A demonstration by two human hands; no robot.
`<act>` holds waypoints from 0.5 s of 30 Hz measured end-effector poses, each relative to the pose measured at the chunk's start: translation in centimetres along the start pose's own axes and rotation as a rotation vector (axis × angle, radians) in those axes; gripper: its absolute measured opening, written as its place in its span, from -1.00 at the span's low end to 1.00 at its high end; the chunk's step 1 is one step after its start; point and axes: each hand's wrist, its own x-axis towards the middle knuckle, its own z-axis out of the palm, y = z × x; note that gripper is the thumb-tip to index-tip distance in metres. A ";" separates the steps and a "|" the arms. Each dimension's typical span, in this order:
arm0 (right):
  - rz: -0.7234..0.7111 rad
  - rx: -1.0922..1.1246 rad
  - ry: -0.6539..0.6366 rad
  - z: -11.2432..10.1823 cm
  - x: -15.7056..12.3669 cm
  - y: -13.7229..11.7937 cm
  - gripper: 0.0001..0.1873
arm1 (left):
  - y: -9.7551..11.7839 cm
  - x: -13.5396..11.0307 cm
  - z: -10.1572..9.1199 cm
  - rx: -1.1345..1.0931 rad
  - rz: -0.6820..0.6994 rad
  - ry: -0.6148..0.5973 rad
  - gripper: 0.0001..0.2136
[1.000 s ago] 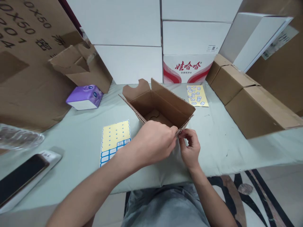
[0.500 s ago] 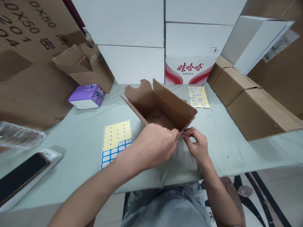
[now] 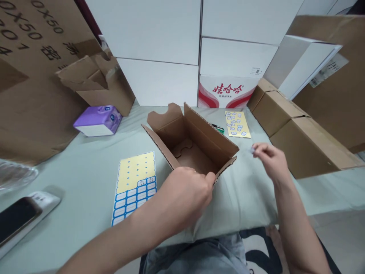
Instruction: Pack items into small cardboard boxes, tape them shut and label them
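My left hand (image 3: 189,192) is closed on the near side of an open cardboard box (image 3: 199,127), fingers gripping the edge by its near right corner. The box's flaps stand up, and its inside shows bare brown cardboard. To the right, my right hand (image 3: 269,160) is raised apart from the box. Its thumb and forefinger pinch a small whitish label sticker (image 3: 252,150), blurred. Beyond that hand lies a yellow sheet (image 3: 238,125) with small labels scattered on it. Left of the box is a label sheet (image 3: 135,186), partly peeled to its yellow backing, its lower corner behind my left forearm.
A green-and-black pen-like item (image 3: 219,128) lies behind the box. A purple tissue pack (image 3: 99,120), a phone (image 3: 18,219) on a white box and clear plastic (image 3: 17,175) are at left. White cartons (image 3: 156,82) stand behind; brown boxes (image 3: 308,146) line the right.
My right hand has left the box's near right corner and moved right, a small sticker now showing in its pinch. My left hand still grips the box. The view has shifted slightly.
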 end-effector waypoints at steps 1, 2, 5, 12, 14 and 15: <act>0.082 -0.047 0.058 -0.5 2.6 1.5 -0.74 | 0.0 -0.1 0.0 -0.018 0.017 0.018 -0.84; 0.161 -0.092 0.101 -0.7 5.2 3.0 -0.76 | 0.0 -0.2 0.0 -0.042 0.034 0.041 -0.84; 0.350 -0.221 0.146 -0.4 12.3 6.6 -0.72 | 0.0 -0.5 -0.1 -0.146 0.042 0.137 -0.85; 0.511 -0.493 0.154 1.9 19.5 10.6 -0.63 | -2.5 -3.5 -0.2 -0.407 -0.146 0.612 -0.80; 0.516 -0.551 0.143 2.2 19.9 11.6 -0.65 | -4.3 -5.1 0.0 -0.424 -0.330 0.645 -0.78; 0.514 -0.578 0.139 2.3 20.0 12.0 -0.65 | -5.5 -5.9 0.2 -0.413 -0.416 0.648 -0.77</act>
